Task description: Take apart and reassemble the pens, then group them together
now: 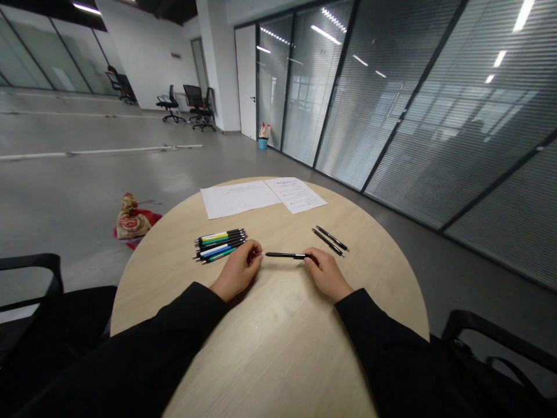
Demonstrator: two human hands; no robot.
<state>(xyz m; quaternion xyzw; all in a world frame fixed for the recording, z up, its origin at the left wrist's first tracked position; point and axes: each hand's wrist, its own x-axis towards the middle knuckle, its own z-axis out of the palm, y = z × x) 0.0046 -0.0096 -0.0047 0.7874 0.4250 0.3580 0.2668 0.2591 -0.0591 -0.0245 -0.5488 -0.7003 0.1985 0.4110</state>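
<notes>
A black pen (285,255) stretches level between my two hands just above the round wooden table (278,348). My left hand (238,270) pinches its silver tip end with closed fingers. My right hand (327,273) grips the other end, fingers curled round it. A bunch of several pens (220,244) with yellow, green, blue and black barrels lies just beyond my left hand. Two black pens (331,240) lie side by side past my right hand.
Two printed paper sheets (261,196) lie at the table's far edge. Black chair arms (500,342) flank me on both sides. A red and tan bag (133,220) sits on the floor at the left. Glass partition walls run along the right.
</notes>
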